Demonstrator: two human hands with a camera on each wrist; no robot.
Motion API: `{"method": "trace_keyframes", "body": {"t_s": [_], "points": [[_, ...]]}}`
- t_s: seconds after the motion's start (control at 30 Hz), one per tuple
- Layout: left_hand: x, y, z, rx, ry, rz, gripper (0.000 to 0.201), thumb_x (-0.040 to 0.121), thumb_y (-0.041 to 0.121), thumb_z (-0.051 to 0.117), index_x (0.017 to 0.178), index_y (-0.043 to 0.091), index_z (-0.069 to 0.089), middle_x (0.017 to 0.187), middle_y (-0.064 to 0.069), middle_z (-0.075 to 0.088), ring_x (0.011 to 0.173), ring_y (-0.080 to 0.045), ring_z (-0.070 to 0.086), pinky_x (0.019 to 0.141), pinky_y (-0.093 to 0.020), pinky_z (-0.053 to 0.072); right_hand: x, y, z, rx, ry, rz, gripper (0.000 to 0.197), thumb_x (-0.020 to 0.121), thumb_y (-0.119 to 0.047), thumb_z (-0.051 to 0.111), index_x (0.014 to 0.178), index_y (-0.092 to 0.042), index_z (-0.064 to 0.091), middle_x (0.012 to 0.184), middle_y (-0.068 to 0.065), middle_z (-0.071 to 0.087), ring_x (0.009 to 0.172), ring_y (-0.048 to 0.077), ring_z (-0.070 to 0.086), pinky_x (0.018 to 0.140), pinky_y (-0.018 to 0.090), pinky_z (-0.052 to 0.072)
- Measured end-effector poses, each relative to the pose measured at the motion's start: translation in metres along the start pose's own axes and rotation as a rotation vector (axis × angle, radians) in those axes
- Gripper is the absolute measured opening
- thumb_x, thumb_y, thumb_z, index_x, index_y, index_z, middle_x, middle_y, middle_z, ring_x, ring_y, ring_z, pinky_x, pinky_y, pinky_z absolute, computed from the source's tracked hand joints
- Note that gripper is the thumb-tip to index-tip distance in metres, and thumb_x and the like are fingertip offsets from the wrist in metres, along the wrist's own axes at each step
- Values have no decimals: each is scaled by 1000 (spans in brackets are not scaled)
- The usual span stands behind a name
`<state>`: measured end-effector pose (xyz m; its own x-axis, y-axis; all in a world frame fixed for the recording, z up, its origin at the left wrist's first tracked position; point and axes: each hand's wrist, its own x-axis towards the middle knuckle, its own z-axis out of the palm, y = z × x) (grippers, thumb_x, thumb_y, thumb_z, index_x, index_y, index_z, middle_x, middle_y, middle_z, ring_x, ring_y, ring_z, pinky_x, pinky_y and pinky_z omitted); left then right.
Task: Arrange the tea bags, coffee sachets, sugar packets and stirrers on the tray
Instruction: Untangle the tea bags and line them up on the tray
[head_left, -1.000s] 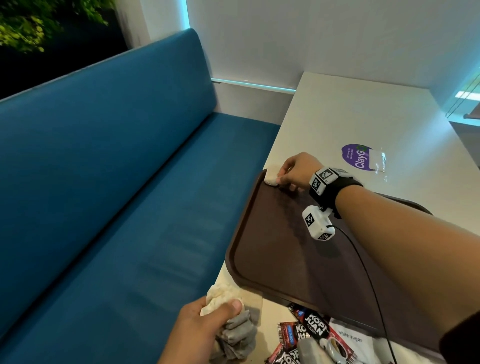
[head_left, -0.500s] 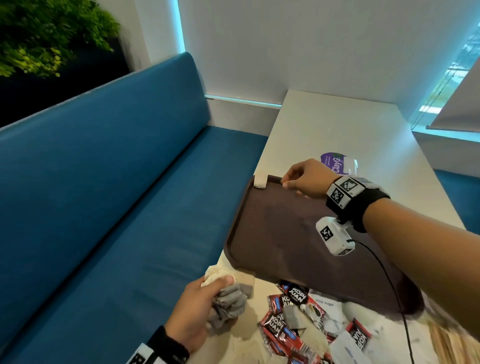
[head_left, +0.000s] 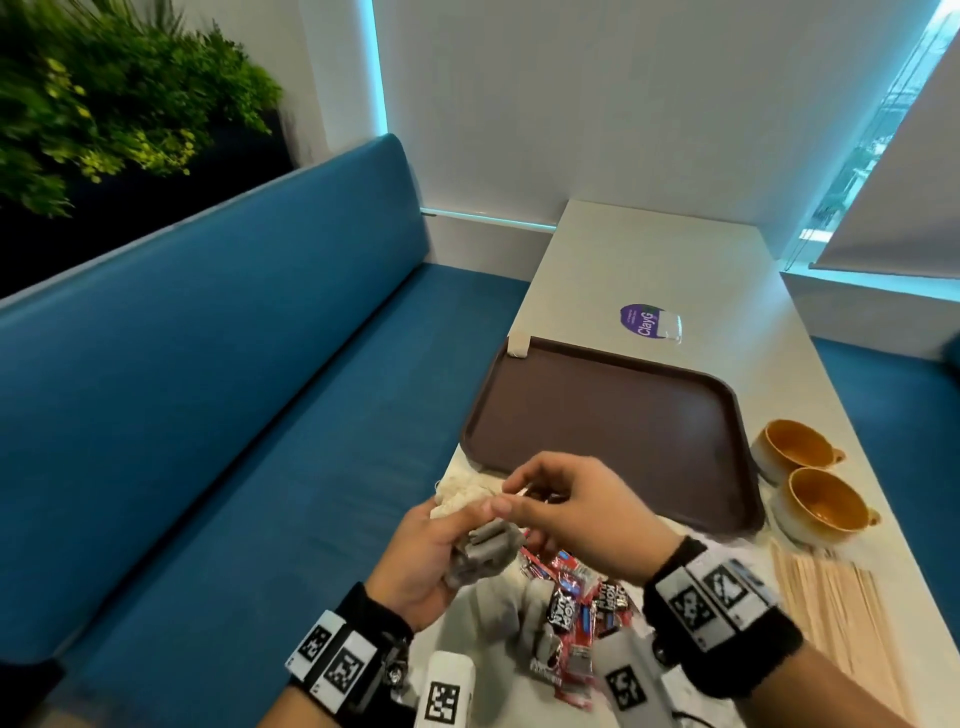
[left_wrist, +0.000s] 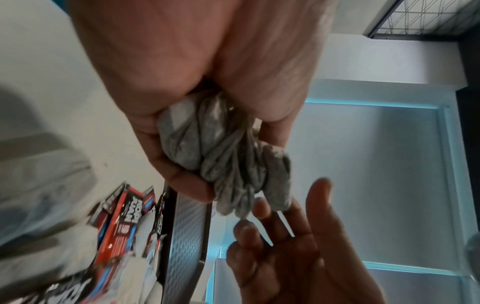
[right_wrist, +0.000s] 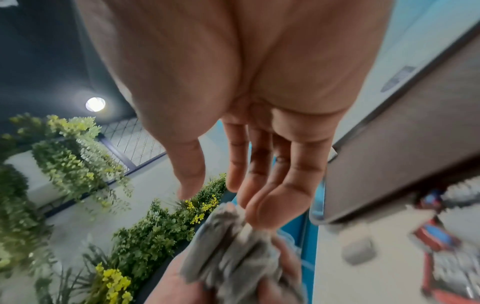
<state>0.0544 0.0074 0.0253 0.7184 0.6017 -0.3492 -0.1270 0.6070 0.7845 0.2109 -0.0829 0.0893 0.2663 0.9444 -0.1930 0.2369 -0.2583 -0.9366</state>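
My left hand (head_left: 426, 545) grips a bunch of grey tea bags (head_left: 485, 551) above the table's near left edge; the left wrist view shows them squeezed in the palm (left_wrist: 226, 160). My right hand (head_left: 566, 506) hovers just over the bunch with relaxed fingers (right_wrist: 262, 174) whose tips touch the tea bags (right_wrist: 239, 246). The brown tray (head_left: 613, 431) lies beyond both hands, with one pale tea bag (head_left: 518, 346) at its far left corner. Red and black coffee sachets (head_left: 576, 608) are heaped under my hands. Wooden stirrers (head_left: 831, 608) lie to the right.
Two cups with orange insides (head_left: 795, 447) (head_left: 826, 504) stand right of the tray. A purple sticker (head_left: 647, 321) marks the table beyond the tray. A blue bench (head_left: 260, 415) runs along the table's left edge.
My right hand has left a tea bag at the tray's far left corner and drawn back to the bunch. My left hand has lifted the bunch off the table edge.
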Motion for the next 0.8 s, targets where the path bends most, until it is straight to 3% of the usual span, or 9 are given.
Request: {"method": "trace_keyframes", "body": {"t_s": [0.1,0.17,0.27,0.33,0.47,0.6,0.7,0.8], "points": [[-7,-8,7,-49,44,-20,56,80,24,82,117,-12,62,94,-26,61,66,-28,62,57,-30,48,-12,16,16,166,76,32,35,77,-21,89,100,-6,66,76,11,65,56,24,63,56,40,58],[-9,-13,10,-105,65,-46,67,77,35,86,121,-9,60,105,-29,60,79,-32,60,63,-35,50,-18,25,21,232,123,36,35,76,-12,89,100,-2,66,79,13,63,57,26,63,57,44,60],[-13,-17,15,-116,35,-113,52,96,39,62,125,-5,66,127,-29,66,106,-40,65,95,-49,52,-25,34,23,291,171,54,30,79,-4,85,100,3,66,81,14,61,59,26,65,59,44,62],[-17,-17,17,-104,-29,-161,45,103,38,50,111,3,77,124,-22,70,105,-33,71,109,-53,44,-28,37,26,305,187,56,27,81,-3,83,102,2,66,83,15,61,62,29,66,59,46,63],[-20,-15,15,-49,-77,-165,33,93,24,59,110,0,75,111,-20,73,91,-33,72,90,-45,55,-34,36,28,295,213,41,24,85,-3,79,104,-2,66,85,16,59,58,28,66,52,40,61],[-19,-9,9,5,-101,-121,49,81,11,72,124,-8,62,103,-25,68,85,-36,69,75,-44,59,-36,32,25,176,164,17,14,89,-7,76,102,-8,70,85,13,64,55,25,66,48,32,56],[-16,-5,7,35,-113,-89,54,74,11,74,124,-7,61,101,-26,67,81,-34,69,65,-41,58,-32,29,20,150,183,8,5,93,-8,71,97,-9,73,84,15,68,55,19,63,54,36,58],[-15,-4,8,24,-135,-76,44,73,8,73,115,-2,66,92,-24,66,72,-30,66,61,-38,56,-26,25,19,232,250,24,9,92,-14,74,99,-9,71,87,21,69,56,22,63,54,37,57]]}}
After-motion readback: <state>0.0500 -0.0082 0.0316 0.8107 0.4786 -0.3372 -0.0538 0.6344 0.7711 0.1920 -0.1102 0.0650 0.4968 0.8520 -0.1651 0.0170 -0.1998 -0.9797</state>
